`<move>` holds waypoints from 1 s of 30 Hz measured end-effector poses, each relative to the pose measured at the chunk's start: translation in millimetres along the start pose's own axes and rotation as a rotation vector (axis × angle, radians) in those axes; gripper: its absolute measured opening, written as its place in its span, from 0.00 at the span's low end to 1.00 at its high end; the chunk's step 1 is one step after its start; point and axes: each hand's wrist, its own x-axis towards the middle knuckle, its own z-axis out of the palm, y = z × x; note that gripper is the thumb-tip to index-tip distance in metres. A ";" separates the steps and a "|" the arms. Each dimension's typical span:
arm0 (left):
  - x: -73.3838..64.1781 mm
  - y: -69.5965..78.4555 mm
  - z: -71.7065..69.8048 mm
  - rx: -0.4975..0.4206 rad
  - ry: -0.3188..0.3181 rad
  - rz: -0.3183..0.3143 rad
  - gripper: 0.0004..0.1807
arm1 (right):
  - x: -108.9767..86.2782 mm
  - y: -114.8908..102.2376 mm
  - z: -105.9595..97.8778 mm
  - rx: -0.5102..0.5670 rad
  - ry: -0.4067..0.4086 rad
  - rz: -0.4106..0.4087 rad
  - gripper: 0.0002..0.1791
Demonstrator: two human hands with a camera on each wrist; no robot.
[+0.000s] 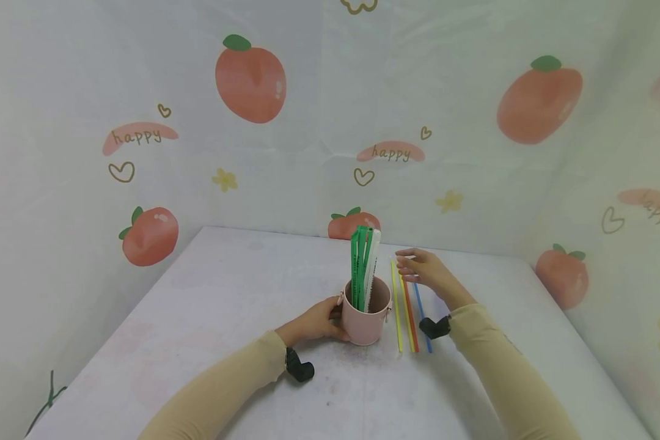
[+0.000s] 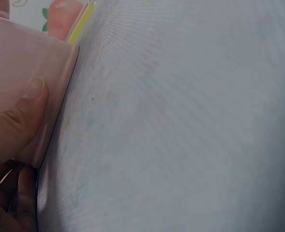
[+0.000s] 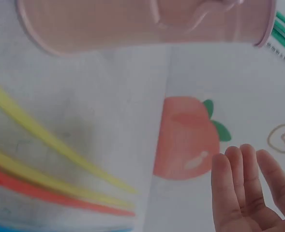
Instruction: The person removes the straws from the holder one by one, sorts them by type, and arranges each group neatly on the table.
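Observation:
A small pink bucket (image 1: pixel 363 330) with side handles stands on the table. Long slim green and white printed packets (image 1: pixel 360 269) rise upright from inside it. My left hand (image 1: pixel 315 321) grips the bucket's left side, its thumb (image 2: pixel 30 99) pressed along the wall near the base. To the right of the bucket lie thin straws side by side: two yellow straws (image 1: pixel 397 311), a red-orange straw (image 1: pixel 410 315) and a blue straw (image 1: pixel 422 315). My right hand (image 1: pixel 426 269) hovers over the straws' far ends. In the right wrist view its fingers (image 3: pixel 248 179) are extended and hold nothing.
The white table (image 1: pixel 242 287) meets a cloth backdrop (image 1: pixel 319 91) printed with red fruit at its far edge. Black wrist-worn pieces (image 1: pixel 436 328) sit at both sleeve cuffs. A dark green tie (image 1: pixel 51 397) hangs at the lower left.

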 end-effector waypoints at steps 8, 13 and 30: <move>1.7 -0.9 0.7 0.009 0.003 -0.005 0.49 | -9.3 -9.4 12.0 0.046 -0.018 -0.165 0.26; 2.8 -1.8 1.2 0.009 0.003 0.005 0.48 | -11.2 -10.2 21.6 0.033 0.002 -0.216 0.27; 1.2 -1.2 0.8 -0.017 -0.006 0.012 0.48 | -14.4 2.6 56.0 0.057 0.113 -0.304 0.23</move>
